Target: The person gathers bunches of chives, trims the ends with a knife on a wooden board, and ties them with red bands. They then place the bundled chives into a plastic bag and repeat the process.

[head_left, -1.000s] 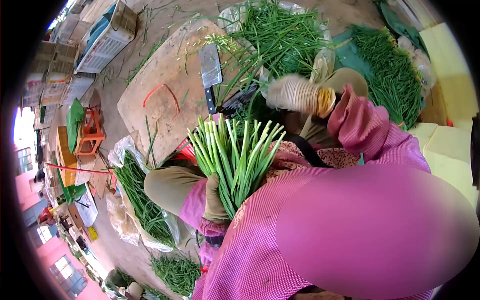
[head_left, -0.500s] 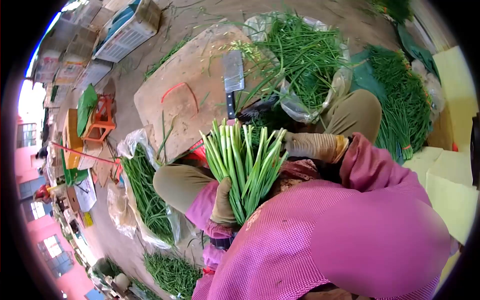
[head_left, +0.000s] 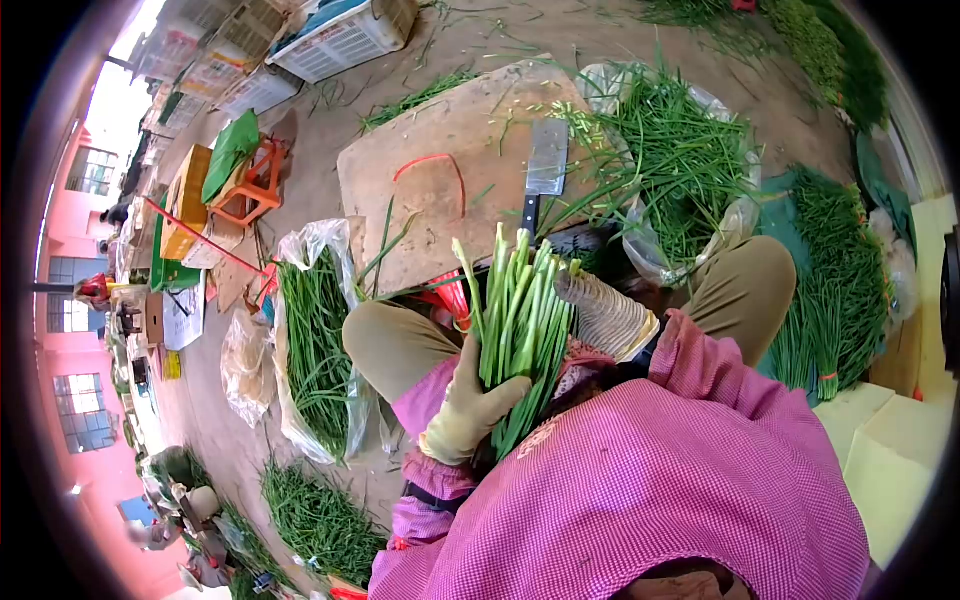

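Note:
A thick bunch of green stalks (head_left: 525, 320) with pale ends upward stands in front of my body. My left hand (head_left: 472, 402), in a cream glove, is wrapped round its lower left side, thumb across the front. At the bunch's upper right is my right hand (head_left: 605, 312) in a striped, dirty glove, its fingertips close against the stalks; whether they pinch anything is hidden. A cleaver (head_left: 547, 160) lies on the wooden board (head_left: 370, 200) beyond the bunch, near a bent red strip (head_left: 458, 180) and small green scraps.
Loose greens (head_left: 670, 150) lie on plastic behind the right knee, tied bunches (head_left: 825, 300) farther right. Another bag of greens (head_left: 315, 350) is beside the left knee, with a pile (head_left: 320, 515) below. An orange stool (head_left: 262, 180) and plastic crates (head_left: 350, 42) stand at upper left.
The view has shifted, so the surroundings appear farther right and mostly lower. My left hand has turned, its thumb now across the stalks. The bunch looks narrower and more upright.

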Tool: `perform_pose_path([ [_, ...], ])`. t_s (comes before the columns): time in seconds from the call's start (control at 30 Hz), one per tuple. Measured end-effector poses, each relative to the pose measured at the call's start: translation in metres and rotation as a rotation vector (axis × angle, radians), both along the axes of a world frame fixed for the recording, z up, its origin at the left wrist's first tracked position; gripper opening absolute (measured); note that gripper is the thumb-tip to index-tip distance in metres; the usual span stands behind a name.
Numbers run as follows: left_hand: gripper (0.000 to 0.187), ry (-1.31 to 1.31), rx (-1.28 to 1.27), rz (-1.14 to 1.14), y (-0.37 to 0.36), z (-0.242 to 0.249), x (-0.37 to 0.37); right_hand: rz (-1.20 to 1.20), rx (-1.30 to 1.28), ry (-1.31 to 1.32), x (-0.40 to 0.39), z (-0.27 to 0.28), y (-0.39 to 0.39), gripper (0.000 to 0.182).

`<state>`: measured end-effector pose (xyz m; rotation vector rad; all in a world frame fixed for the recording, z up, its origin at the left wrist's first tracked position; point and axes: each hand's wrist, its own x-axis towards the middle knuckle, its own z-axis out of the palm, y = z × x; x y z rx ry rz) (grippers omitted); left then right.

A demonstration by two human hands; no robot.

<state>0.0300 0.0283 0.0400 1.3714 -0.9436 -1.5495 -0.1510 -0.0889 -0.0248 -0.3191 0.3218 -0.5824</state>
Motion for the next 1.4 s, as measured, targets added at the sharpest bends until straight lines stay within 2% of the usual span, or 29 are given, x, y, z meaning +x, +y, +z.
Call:
perform_pose_path([
  [0.03, 0.082, -0.001, -0.002, 0.005, -0.003, 0.005, 0.003, 0.013, 0.099, -0.113, 0.001, 0.009, 0.0, 0.055],
  [0.1, 0.082, -0.028, -0.125, 0.015, -0.009, 0.013, 0.007, -0.002, 0.043, -0.084, 0.003, -0.002, 0.0, 0.053],
  [0.13, 0.069, -0.178, -0.182, 0.001, -0.013, 0.029, 0.005, -0.017, -0.007, -0.02, 0.004, -0.004, 0.0, 0.053],
  [0.17, 0.069, -0.177, -0.182, 0.005, -0.015, 0.021, 0.006, -0.019, -0.087, 0.017, 0.004, -0.005, -0.001, 0.053],
  [0.23, 0.057, -0.328, -0.146, 0.075, -0.019, -0.001, 0.007, -0.027, -0.245, 0.096, 0.005, -0.003, -0.003, 0.055],
  [0.27, 0.045, -0.382, -0.148, 0.065, -0.023, -0.004, 0.003, -0.046, -0.326, 0.155, 0.007, -0.005, -0.003, 0.058],
  [0.3, 0.045, -0.381, -0.149, 0.066, -0.023, -0.008, -0.001, -0.056, -0.408, 0.198, 0.007, -0.003, -0.003, 0.059],
  [0.37, 0.042, -0.547, -0.19, 0.04, -0.023, -0.013, -0.011, -0.066, -0.488, 0.245, 0.009, 0.005, -0.004, 0.061],
  [0.43, 0.032, -0.821, -0.202, -0.027, -0.02, -0.004, -0.022, -0.069, -0.659, 0.234, 0.013, 0.008, -0.005, 0.058],
  [0.47, 0.03, -0.9, -0.225, -0.056, -0.019, -0.006, -0.023, -0.06, -0.601, 0.22, 0.018, 0.002, -0.005, 0.076],
  [0.5, 0.029, -0.979, -0.246, -0.085, -0.017, -0.009, -0.024, -0.055, -0.598, 0.221, 0.017, 0.003, -0.003, 0.076],
  [0.57, 0.028, -1.025, -0.23, -0.148, -0.013, -0.001, -0.025, 0.031, -0.372, 0.207, 0.016, 0.01, -0.002, 0.069],
  [0.63, 0.027, -1.071, -0.215, -0.209, -0.011, 0.015, -0.023, 0.019, -0.369, 0.19, 0.019, 0.001, -0.003, 0.064],
  [0.7, 0.026, -1.114, -0.012, -0.486, -0.011, 0.037, -0.013, 0.075, -0.236, 0.125, 0.015, -0.002, -0.005, 0.059],
  [0.73, 0.027, -1.144, -0.018, -0.585, -0.012, 0.045, -0.003, 0.099, -0.249, 0.161, 0.014, -0.003, -0.008, 0.056],
  [0.83, 0.044, -1.143, -0.086, -0.508, -0.019, 0.072, 0.01, 0.043, -0.273, 0.223, 0.014, -0.002, -0.005, 0.056],
  [0.87, 0.041, -1.161, -0.087, -0.388, -0.026, 0.084, 0.011, 0.041, -0.274, 0.224, 0.014, 0.001, -0.006, 0.056],
  [0.9, 0.041, -1.135, -0.093, -0.259, -0.032, 0.095, 0.01, 0.027, -0.315, 0.25, 0.014, 0.005, -0.006, 0.046],
  [0.93, 0.049, -1.18, -0.348, -0.174, -0.039, 0.094, 0.014, 0.014, -0.356, 0.276, 0.014, 0.009, -0.006, 0.037],
  [0.97, 0.06, -1.213, -0.603, -0.084, -0.046, 0.09, 0.017, 0.002, -0.397, 0.301, 0.015, 0.011, -0.006, 0.029],
  [1.0, 0.071, -1.122, -0.584, -0.092, -0.053, 0.078, 0.017, 0.005, -0.397, 0.302, 0.017, 0.008, -0.006, 0.029],
  [1.07, 0.088, -0.767, -0.557, -0.082, -0.063, 0.018, 0.016, -0.086, -0.356, 0.25, 0.022, -0.003, -0.007, 0.034],
  [1.1, 0.07, -0.537, -0.209, -0.13, -0.054, 0.008, 0.006, -0.087, -0.362, 0.249, 0.023, -0.002, -0.008, 0.034],
  [1.13, 0.062, -0.582, -0.384, -0.228, -0.05, -0.043, 0.004, -0.141, -0.405, 0.289, 0.024, -0.001, -0.007, 0.038],
  [1.2, 0.056, -0.617, -0.563, -0.338, -0.052, -0.082, 0.004, -0.239, -0.437, 0.34, 0.029, -0.013, -0.006, 0.048],
  [1.23, 0.053, -0.656, -0.6, -0.379, -0.054, -0.074, 0.002, -0.244, -0.436, 0.344, 0.033, -0.012, -0.007, 0.048],
  [1.3, 0.049, -0.414, -0.292, -0.438, -0.056, -0.074, 0.021, -0.223, -0.32, 0.522, 0.044, -0.008, -0.009, 0.041],
  [1.33, 0.047, -0.313, -0.135, -0.441, -0.056, -0.074, 0.031, -0.164, -0.291, 0.368, 0.043, 0.018, -0.012, 0.033],
  [1.4, 0.044, -0.636, -0.321, -0.625, -0.075, -0.013, 0.079, -0.274, -0.289, 0.193, 0.078, 0.043, -0.024, 0.027],
])
